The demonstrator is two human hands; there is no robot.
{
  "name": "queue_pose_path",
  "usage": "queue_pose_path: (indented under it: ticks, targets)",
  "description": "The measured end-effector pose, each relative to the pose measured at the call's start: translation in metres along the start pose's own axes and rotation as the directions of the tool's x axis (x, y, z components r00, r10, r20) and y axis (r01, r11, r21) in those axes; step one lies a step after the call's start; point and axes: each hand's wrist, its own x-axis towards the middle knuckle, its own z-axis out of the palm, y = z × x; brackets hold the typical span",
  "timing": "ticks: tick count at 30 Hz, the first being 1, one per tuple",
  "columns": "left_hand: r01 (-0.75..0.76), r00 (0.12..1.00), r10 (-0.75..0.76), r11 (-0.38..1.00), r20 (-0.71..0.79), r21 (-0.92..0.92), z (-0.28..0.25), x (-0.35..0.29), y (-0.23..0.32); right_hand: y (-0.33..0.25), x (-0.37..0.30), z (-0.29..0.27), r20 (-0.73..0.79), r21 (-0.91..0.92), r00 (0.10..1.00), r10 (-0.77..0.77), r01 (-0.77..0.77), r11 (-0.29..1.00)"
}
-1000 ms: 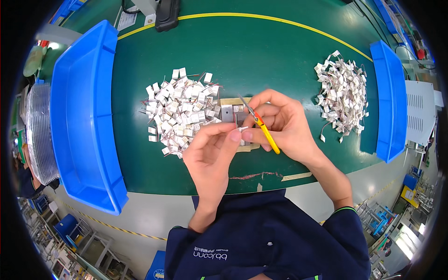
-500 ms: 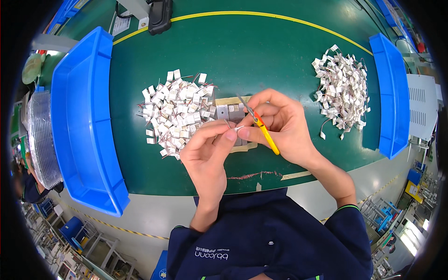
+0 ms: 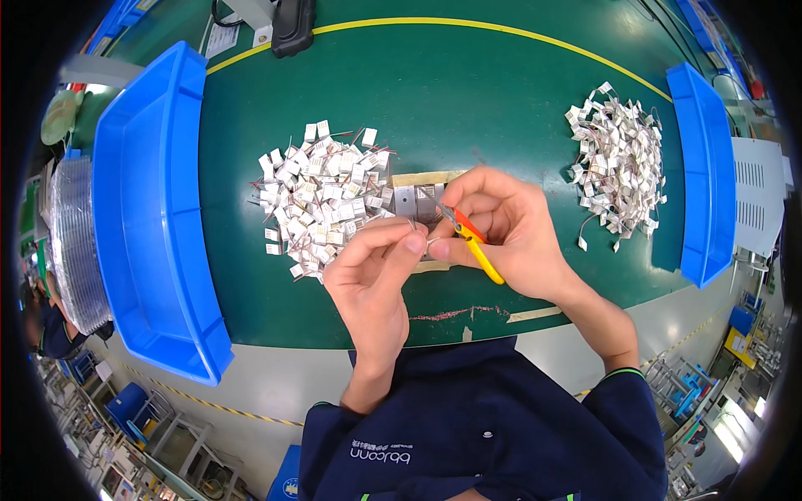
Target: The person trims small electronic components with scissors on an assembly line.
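Observation:
My left hand (image 3: 373,271) pinches a small piece with thin wires (image 3: 413,225) between thumb and fingertips; most of it is hidden. Against it, the thumb and fingertips of my right hand (image 3: 522,238) meet at a tiny whitish end (image 3: 433,241). Also in my right hand are small cutters (image 3: 484,262) with yellow and orange handles, their metal tip pointing up and left. Behind the fingers sits a grey metal block (image 3: 405,200), taped to the table. Left of it spreads a heap of white wired connectors (image 3: 322,196).
A second heap of white wired connectors (image 3: 618,159) lies at the right of the green table (image 3: 468,83). Blue bins stand at both sides, a large one (image 3: 150,225) on the left and another (image 3: 708,184) on the right. A black object (image 3: 292,29) rests at the far edge.
The fingertips of both hands have come slightly closer together around the small piece. The cutters have tilted a little in my right hand. The whole view has shifted slightly.

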Motion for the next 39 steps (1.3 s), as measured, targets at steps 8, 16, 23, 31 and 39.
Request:
queue_pose_path:
  ticks: [8,16,23,31,39]
  targets:
    - [-0.011,1.000,0.011,1.000,-0.010,0.018,-0.001,0.001,0.002,-0.001,-0.003,0.003,0.016,-0.021,1.000,-0.023,0.024,0.999]
    - [-0.033,0.999,0.037,0.993,-0.028,0.110,0.004,0.000,0.007,0.006,-0.003,0.004,-0.019,0.022,0.998,-0.064,0.065,0.998]
    - [-0.031,0.999,0.031,0.998,0.016,0.046,0.002,-0.006,-0.001,0.004,-0.001,0.003,-0.051,0.087,0.997,-0.065,0.069,0.994]
    - [-0.006,1.000,0.006,1.000,0.006,-0.007,0.002,-0.005,-0.002,0.004,-0.001,0.002,-0.048,0.098,0.996,-0.072,0.076,0.992]
    - [-0.049,0.998,0.050,0.998,-0.046,0.027,0.007,-0.005,-0.002,0.003,-0.002,0.007,-0.050,0.049,0.998,-0.046,0.048,0.998]
